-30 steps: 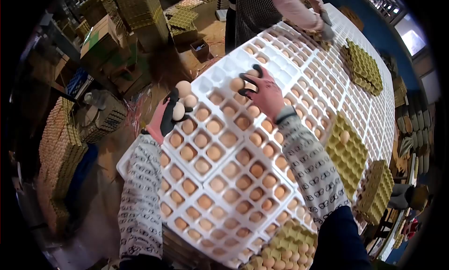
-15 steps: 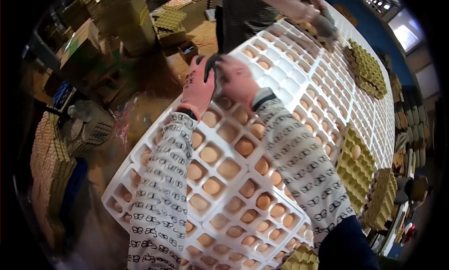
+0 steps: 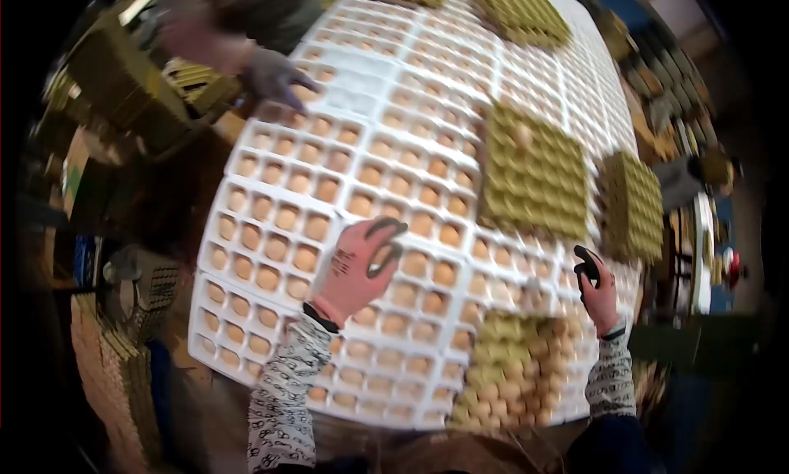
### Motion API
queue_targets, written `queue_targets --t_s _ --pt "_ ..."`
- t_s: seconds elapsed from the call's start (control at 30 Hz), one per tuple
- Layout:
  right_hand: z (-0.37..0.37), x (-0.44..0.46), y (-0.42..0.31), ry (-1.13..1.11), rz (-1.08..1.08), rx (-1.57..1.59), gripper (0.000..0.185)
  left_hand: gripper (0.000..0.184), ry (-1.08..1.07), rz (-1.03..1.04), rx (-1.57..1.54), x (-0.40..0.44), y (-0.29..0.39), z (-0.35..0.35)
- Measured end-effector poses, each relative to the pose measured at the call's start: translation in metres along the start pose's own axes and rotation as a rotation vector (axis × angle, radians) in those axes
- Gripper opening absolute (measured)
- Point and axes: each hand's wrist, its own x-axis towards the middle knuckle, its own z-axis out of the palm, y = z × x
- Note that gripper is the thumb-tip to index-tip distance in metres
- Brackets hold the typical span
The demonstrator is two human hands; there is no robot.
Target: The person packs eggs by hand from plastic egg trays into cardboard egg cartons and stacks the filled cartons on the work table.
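Note:
My left hand (image 3: 359,264), in a pink and black glove, hovers over the white egg trays (image 3: 339,213) with its fingers curved apart and nothing between them. To the right, my right hand (image 3: 597,289) is held above the trays' right part, thumb and fingers spread, with no egg in it. Between the two, nearer to me, lies a yellow-green carton (image 3: 503,334) partly filled with brown eggs (image 3: 511,389). Beyond my right hand is another such carton (image 3: 534,178) with a single egg (image 3: 523,135) on it.
At the upper left a co-worker's gloved hand (image 3: 278,78) is at an egg over the trays. A carton stack (image 3: 631,207) stands at the right edge, another (image 3: 523,12) at the far side. More stacked cartons (image 3: 111,384) are on the left.
The view has swung right and toward the near carton. My hands, which held eggs a second ago and then met over the trays, are now empty and far apart.

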Motion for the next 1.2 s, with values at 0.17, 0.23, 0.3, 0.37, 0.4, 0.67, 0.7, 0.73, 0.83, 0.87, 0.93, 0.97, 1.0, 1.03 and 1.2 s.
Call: queue_targets --t_s 0.17,0.23,0.3,0.37,0.4,0.67,0.7,0.73,0.83,0.87,0.93,0.97,1.0,1.03,1.2 --pt "-0.053 -0.103 0.045 -0.079 0.142 -0.125 0.037 0.045 -0.280 0.117 -0.120 -0.057 0.096 0.097" --pt "-0.055 -0.115 0.027 -0.168 0.097 -0.153 0.046 0.045 -0.371 0.151 -0.108 -0.068 0.136 0.123" --pt "-0.052 -0.119 0.034 -0.324 -0.023 -0.427 0.064 0.047 -0.431 0.301 0.049 -0.073 0.166 0.153" --pt "-0.039 -0.122 0.038 -0.251 -0.209 -0.539 0.066 0.058 -0.564 0.352 0.235 -0.073 0.195 0.176" --pt "-0.030 -0.118 0.058 -0.261 -0.259 -0.504 0.064 0.063 -0.613 0.359 0.372 -0.079 0.205 0.190" --pt "-0.056 -0.127 0.103 -0.171 -0.136 0.298 0.050 0.053 -0.389 -0.170 -0.373 -0.105 0.200 0.203" --pt "-0.058 -0.134 0.118 -0.103 0.082 0.776 0.048 0.049 -0.231 -0.371 -0.738 -0.106 0.201 0.202" --pt "-0.064 -0.136 0.133 -0.103 0.126 1.205 0.042 0.041 -0.155 -0.549 -0.960 -0.100 0.198 0.195" --pt "-0.060 -0.133 0.134 -0.003 -0.347 0.476 0.034 0.036 -0.193 -0.437 -0.637 -0.082 0.223 0.209" --pt "-0.064 -0.130 0.105 -0.246 -0.004 0.514 0.037 0.037 -0.293 -0.528 -0.605 -0.063 0.231 0.202" --pt "-0.048 -0.133 0.069 -0.325 -0.135 -0.167 0.052 0.040 -0.343 0.052 -0.071 -0.049 0.210 0.234" --pt "-0.013 -0.137 0.090 -0.214 -0.466 -0.464 0.057 0.048 -0.568 0.055 0.425 -0.044 0.233 0.234" --pt "-0.010 -0.138 0.069 -0.366 -0.395 -0.628 0.054 0.059 -0.881 0.031 0.680 -0.037 0.234 0.246" --pt "-0.012 -0.138 0.063 -0.320 -0.399 -0.560 0.050 0.065 -0.718 0.132 0.606 -0.054 0.207 0.262" --pt "-0.043 -0.096 0.058 -0.398 0.363 0.870 0.035 0.045 -0.480 -0.338 -0.711 -0.028 0.166 0.171"
